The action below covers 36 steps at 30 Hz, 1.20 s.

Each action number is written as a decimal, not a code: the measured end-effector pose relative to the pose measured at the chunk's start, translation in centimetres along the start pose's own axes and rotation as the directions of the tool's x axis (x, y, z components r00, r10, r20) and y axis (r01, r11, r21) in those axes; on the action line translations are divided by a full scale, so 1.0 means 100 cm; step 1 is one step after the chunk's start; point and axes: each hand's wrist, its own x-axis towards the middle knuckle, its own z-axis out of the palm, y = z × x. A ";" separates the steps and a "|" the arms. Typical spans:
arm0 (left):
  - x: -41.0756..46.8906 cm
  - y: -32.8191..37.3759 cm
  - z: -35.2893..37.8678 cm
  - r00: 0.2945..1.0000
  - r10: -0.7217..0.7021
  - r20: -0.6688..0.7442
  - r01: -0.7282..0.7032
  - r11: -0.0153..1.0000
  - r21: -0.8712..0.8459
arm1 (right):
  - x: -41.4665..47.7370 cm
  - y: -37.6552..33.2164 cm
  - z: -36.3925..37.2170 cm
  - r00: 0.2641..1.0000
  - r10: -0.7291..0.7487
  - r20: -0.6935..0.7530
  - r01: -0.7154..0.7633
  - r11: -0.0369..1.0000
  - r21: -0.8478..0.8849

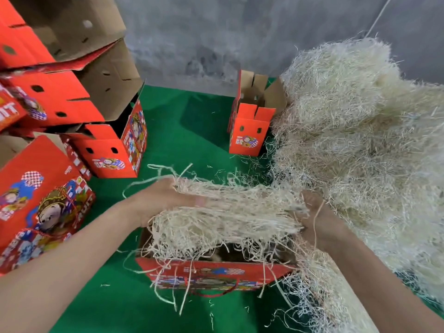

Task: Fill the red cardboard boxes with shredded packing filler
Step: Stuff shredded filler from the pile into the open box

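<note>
**Mid-stuffing: filler bundle over the near box**

Both hands are on one fat bundle of shredded filler [230, 212], held right above the open red box [211, 272] at the near edge of the green mat [187, 131]. The left hand [165, 200] clamps its end with the thumb laid over the top. The right hand [319, 219] grips the other end, fingers mostly buried in the strands. Loose bits hang down into the box and spill over its front wall (the box's red cord handle dangles out front too).

The main filler pile [360, 140] is huge and takes up the whole right side of the mat, reaching down past the right forearm. A second open red box [249, 131] stands upright at the far edge, touching the pile, flaps up. Along the left edge there's a messy stack of red boxes [48, 99], some tipped over, with one upright box [113, 150] at its foot. Stray strands are scattered on the mat. Grey wall [216, 39] behind it all.
</note>
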 end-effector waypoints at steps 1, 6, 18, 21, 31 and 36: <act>-0.002 0.001 -0.002 1.000 -0.001 0.000 0.001 1.000 -0.008 | 0.001 0.001 -0.004 1.000 0.012 -0.027 -0.011 0.998 0.057; -0.003 0.008 0.002 0.994 0.093 -0.064 -0.098 0.992 -0.074 | 0.002 0.001 0.006 0.999 -0.029 -0.030 0.032 0.994 0.102; 0.010 0.022 0.017 0.965 0.166 0.201 -0.112 0.960 -0.258 | -0.005 0.002 0.037 0.972 -0.160 0.170 0.225 0.829 -0.512; 0.007 0.021 -0.004 0.949 0.212 0.235 -0.115 0.923 -0.368 | -0.002 -0.004 0.015 0.980 -0.196 0.027 0.172 0.778 -0.604; 0.010 0.014 0.047 0.959 0.256 0.119 -0.239 0.961 -0.141 | -0.016 -0.001 0.045 0.952 -0.071 0.298 0.229 0.813 -0.536; 0.010 0.012 0.007 0.971 0.233 -0.054 -0.237 0.968 -0.085 | -0.005 -0.012 0.026 0.968 -0.173 0.184 0.252 0.725 -0.641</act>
